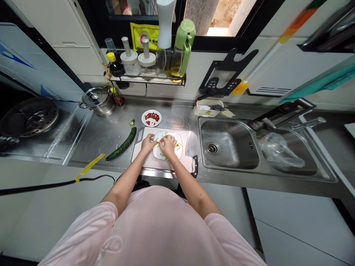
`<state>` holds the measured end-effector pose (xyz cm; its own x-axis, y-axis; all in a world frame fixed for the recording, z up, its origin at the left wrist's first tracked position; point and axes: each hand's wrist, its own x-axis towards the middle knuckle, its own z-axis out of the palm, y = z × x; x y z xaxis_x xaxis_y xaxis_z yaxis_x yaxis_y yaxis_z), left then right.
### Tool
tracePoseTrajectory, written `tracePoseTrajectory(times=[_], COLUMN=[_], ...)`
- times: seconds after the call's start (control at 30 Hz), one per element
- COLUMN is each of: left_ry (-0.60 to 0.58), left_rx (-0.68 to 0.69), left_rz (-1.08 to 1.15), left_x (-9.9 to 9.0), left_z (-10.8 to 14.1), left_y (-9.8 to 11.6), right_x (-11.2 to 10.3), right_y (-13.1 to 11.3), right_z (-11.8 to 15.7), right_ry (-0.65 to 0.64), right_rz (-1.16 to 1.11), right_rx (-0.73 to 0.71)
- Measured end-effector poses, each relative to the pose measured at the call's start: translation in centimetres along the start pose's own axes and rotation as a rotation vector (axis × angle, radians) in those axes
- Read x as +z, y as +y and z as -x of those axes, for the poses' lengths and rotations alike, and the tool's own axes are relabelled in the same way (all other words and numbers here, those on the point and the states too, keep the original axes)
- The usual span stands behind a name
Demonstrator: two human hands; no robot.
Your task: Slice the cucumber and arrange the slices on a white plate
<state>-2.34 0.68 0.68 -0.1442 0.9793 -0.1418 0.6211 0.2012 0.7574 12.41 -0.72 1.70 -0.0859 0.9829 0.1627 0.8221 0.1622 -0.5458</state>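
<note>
Item 1: white plate (158, 153), a rounded squarish shape, lying flat on a pale pink cutting board (149, 163) at the near edge of the steel counter (83, 147). Contents: green slices (177, 146), thin, pale-centred and dark-edged, spread loosely; several curved. Middle partly hidden by the hands.

Item 2: left hand (149, 144), at the plate's 9 o'clock, fingers narrow and bent toward a small reddish bit by the fingertips; whether it is gripped, cannot tell.

Item 3: right hand (167, 145), over the plate's middle and 12 o'clock side, fingers bunched and pointing down; whether anything is between them, cannot tell.

Surroundings, by clock from the plate, 12 being away from the person:
- 9 o'clock: whole cucumber (122, 145), dark green, bumpy, slightly curved, lying on the counter beside the board.
- 10 o'clock: cucumber end (132, 123), just beyond the whole one; farther out, lidded steel pot (98, 101).
- 11 o'clock: small white dish (143, 119) bearing chopped red pieces (152, 117).
- 12 o'clock: wall rack (149, 79) with jars and bottles.
- 1 o'clock: clear round item (175, 121), beyond the board.
- 2 o'clock: white caddy (202, 110).
- 3 o'clock: steel sink (230, 146), two basins, the farther holding a clear plastic bag (280, 149).
- 4 o'clock: black knife handle (195, 166), at the board's near right corner.

Obstruction: both hands lie over the plate.
</note>
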Motion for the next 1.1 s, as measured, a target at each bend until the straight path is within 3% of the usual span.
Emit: tracePoseTrajectory(times=[0.23, 0.47, 0.6, 0.77, 0.97, 1.1], left_ry=[0.069, 0.079, 0.042, -0.003, -0.055, -0.118], left_rx=[-0.033, -0.064, -0.082, -0.109, -0.165, -0.203], left_rz=[0.065, 0.216, 0.263, 0.301, 0.326, 0.359], left_x=[-1.2, -1.9, -1.8, -1.6, -1.2, -0.6], left_z=[0.6, 3.0, 4.2, 5.2, 6.1, 6.2], left_y=[-0.4, -1.4, -1.8, -2.1, -2.1, -2.4], right_x=[-2.5, -6.4, -7.5, -7.2, -6.1, -5.5], right_y=[0.7, 5.0, 7.2, 8.4, 7.5, 6.7], right_z=[0.7, 3.4, 6.4, 9.3, 9.7, 9.2], right_ry=[0.159, 0.294, 0.187, 0.086, -0.054, -0.098], right_rz=[-0.11, -0.208, -0.333, -0.417, -0.703, -0.806], right_rx=[0.034, 0.068, 0.156, 0.349, 0.622, 0.709])
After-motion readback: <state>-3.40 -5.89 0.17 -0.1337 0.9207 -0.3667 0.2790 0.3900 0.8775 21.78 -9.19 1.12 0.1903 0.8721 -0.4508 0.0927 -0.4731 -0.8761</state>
